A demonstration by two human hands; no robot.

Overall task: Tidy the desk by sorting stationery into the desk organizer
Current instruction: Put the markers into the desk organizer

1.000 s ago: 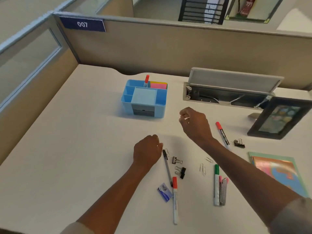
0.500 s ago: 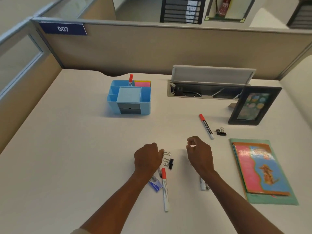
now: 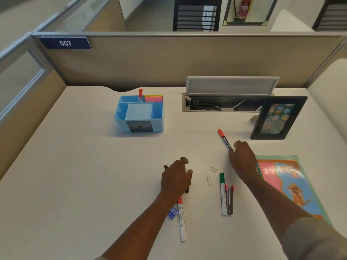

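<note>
Head view: right hand has moved out to the red-capped black marker, fingers closing on its lower end.
Left hand: curled loosely over clips on the white bench; grip unclear.
Meaning: marker goes next to the blue plastic desk organizer.

The right hand touches a red-capped marker on the desk; the left hand covers binder clips, fingers curled; a blue organizer stands well beyond, holding another marker

On my desk: four markers, three red-capped, one green-capped. Three loose paper clips, one organizer, one picture frame.
</note>
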